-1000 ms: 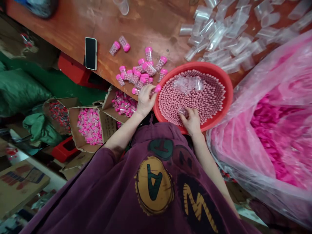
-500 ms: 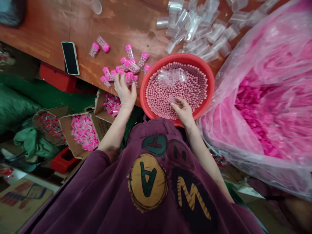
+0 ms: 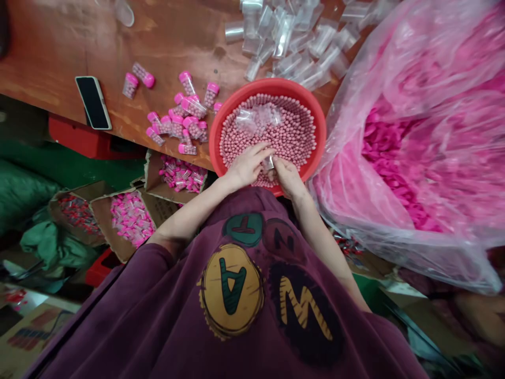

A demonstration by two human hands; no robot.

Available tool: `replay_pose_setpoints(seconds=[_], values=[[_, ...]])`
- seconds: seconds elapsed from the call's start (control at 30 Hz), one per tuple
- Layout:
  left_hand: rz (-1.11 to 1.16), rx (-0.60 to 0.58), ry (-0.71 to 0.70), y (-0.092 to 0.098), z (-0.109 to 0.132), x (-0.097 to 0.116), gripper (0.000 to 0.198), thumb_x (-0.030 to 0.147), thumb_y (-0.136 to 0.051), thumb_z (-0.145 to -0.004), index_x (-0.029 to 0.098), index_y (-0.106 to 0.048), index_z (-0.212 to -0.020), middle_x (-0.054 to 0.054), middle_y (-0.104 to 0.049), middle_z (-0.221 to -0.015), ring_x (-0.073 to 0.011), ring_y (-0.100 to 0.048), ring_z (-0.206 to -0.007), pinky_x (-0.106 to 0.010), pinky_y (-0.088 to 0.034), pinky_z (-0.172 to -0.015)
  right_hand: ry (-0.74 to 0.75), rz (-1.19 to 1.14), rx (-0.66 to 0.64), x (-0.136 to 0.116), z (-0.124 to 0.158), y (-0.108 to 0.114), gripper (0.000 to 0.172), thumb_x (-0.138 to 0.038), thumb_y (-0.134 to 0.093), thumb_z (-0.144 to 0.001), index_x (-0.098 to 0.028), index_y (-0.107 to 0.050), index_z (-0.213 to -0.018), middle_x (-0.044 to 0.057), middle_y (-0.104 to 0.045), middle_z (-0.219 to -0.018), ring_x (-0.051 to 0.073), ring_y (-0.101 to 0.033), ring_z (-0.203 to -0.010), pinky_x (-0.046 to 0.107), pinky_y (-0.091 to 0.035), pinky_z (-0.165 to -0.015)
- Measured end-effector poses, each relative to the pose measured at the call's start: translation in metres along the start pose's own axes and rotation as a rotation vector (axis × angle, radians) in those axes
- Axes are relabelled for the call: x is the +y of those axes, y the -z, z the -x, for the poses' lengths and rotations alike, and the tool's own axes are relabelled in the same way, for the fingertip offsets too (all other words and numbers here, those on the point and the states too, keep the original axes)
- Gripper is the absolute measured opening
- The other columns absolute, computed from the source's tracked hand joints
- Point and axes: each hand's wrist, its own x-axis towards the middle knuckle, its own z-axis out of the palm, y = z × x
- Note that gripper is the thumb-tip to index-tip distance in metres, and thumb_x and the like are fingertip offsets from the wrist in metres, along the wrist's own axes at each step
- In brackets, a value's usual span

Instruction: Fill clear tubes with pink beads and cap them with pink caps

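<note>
Both of my hands are over the near part of a red basin that holds pink beads. My right hand is closed on a small clear container. My left hand reaches in from the left, its fingers bent around the same container's upper side; whether they press on it is hard to see. More clear containers lie on the beads. Left of the basin, several bead-filled bottles with pink caps lie on the wooden table.
Many clear tubes lie behind the basin. A large plastic bag of pink pieces stands at the right. A phone lies at the table's left edge. Below are cardboard boxes of small items.
My left hand has left the capped bottles and moved right, over the basin, to the container in my right hand. The whole view has shifted somewhat.
</note>
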Motion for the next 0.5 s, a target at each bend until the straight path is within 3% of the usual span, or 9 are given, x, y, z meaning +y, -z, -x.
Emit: replay_pose_setpoints(seconds=[0.1,0.27,0.4,0.5], values=[[-0.158,-0.221,-0.029,0.012,-0.002,0.009,0.049,0.005,-0.062,-0.103,0.015,-0.080,-0.148,-0.020,-0.077,-0.157,-0.0326,-0.072,-0.152,-0.052,-0.054,-0.139,-0.050,0.042,-0.020,-0.002,0.001,0.005,0.066,-0.089,-0.074,-0.103,-0.028,-0.067,-0.079,0.001,-0.064,-0.067,0.015,-0.046,-0.056,0.032,-0.040,-0.052],[-0.318,-0.348,0.057,0.010,-0.002,0.020,0.032,0.018,-0.074,-0.105,0.016,-0.082,-0.136,-0.016,-0.080,-0.136,-0.0312,-0.079,-0.128,-0.044,-0.065,-0.120,-0.109,0.021,-0.005,-0.004,-0.002,-0.004,0.070,-0.093,-0.071,-0.105,-0.028,-0.057,-0.082,-0.005,-0.055,-0.054,0.011,-0.037,-0.047,0.026,-0.028,-0.045],[-0.586,-0.308,0.233,0.009,-0.004,0.022,0.031,0.012,-0.058,-0.109,0.014,-0.083,-0.128,-0.020,-0.079,-0.136,-0.0325,-0.081,-0.119,-0.044,-0.067,-0.107,-0.078,0.095,0.049,-0.010,0.008,0.007,0.056,-0.084,-0.069,-0.109,-0.028,-0.064,-0.115,-0.003,-0.076,-0.073,0.014,-0.052,-0.050,0.026,-0.041,-0.049],[-0.815,-0.299,0.351,0.012,-0.010,0.023,0.051,0.002,-0.037,-0.110,0.008,-0.080,-0.138,-0.026,-0.076,-0.145,-0.0352,-0.079,-0.132,-0.042,-0.064,-0.108,0.104,0.180,0.215,-0.020,0.024,0.051,0.045,-0.068,-0.076,-0.107,-0.027,-0.069,-0.126,-0.001,-0.080,-0.087,0.018,-0.068,-0.068,0.031,-0.058,-0.068]])
